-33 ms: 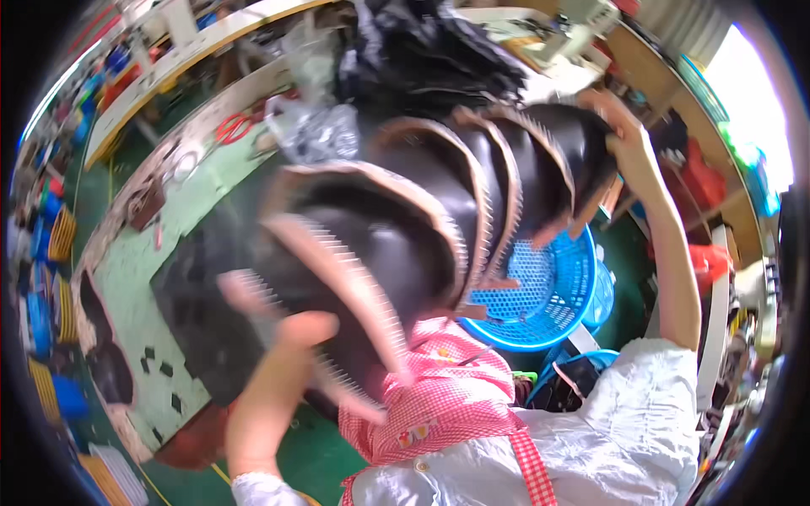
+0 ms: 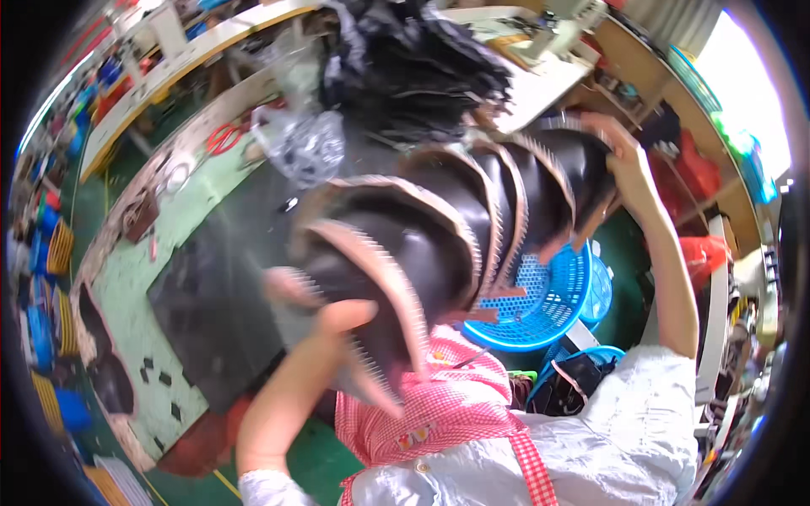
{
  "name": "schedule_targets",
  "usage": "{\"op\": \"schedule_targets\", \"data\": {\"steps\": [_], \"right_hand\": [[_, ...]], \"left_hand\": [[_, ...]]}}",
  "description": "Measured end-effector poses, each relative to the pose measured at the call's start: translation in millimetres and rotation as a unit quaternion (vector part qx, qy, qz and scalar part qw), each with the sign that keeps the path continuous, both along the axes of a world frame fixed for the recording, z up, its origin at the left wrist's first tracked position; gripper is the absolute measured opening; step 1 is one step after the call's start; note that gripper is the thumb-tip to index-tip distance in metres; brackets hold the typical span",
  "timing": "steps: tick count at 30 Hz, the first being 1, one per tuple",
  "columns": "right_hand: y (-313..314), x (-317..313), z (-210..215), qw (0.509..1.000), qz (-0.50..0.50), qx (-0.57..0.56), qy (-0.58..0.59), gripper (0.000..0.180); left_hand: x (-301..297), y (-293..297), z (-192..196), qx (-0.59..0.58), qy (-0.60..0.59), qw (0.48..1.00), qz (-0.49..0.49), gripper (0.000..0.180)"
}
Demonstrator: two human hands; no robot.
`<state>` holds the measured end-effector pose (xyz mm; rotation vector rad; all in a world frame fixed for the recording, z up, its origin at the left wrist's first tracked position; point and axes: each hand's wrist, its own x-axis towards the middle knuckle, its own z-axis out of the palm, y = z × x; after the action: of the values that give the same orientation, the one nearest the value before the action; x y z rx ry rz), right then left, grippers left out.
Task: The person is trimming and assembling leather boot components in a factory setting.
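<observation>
A row of curved black leather pieces with tan, notched edges hangs between my hands; they overlap, and I cannot tell how they are joined. My left hand is closed on the near left end, its thumb on top and motion-blurred. My right hand, arm stretched out, grips the far right end. Below the right part of the row stands a blue plastic basket, with tan edges of the pieces hanging over its rim.
A green-topped worktable at left carries a black sheet, red-handled scissors and a clear plastic bag. A heap of black material lies at the back. Wooden shelving stands at right.
My left hand and the left end of the leather row have shifted right and slightly down. My right hand has stayed nearly in place, still gripping its end.
</observation>
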<state>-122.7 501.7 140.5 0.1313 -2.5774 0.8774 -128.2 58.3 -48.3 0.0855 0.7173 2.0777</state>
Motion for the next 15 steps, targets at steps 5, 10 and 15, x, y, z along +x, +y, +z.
{"op": "schedule_targets", "data": {"steps": [5, 10, 15], "right_hand": [[133.9, 128.9, -117.2, 0.967, -0.218, -0.07, -0.116, 0.069], [216.1, 140.2, -217.3, 0.942, -0.243, -0.219, -0.078, 0.069], [204.5, 134.9, -356.5, 0.922, -0.348, 0.13, -0.107, 0.083]], "left_hand": [[24.4, 172.4, 2.4, -0.007, -0.04, 0.994, -0.098, 0.046], [-11.4, 259.5, -26.1, -0.002, -0.007, 0.992, -0.126, 0.046], [-70.0, 312.5, -182.8, -0.331, 0.391, 0.858, 0.038, 0.038]]}}
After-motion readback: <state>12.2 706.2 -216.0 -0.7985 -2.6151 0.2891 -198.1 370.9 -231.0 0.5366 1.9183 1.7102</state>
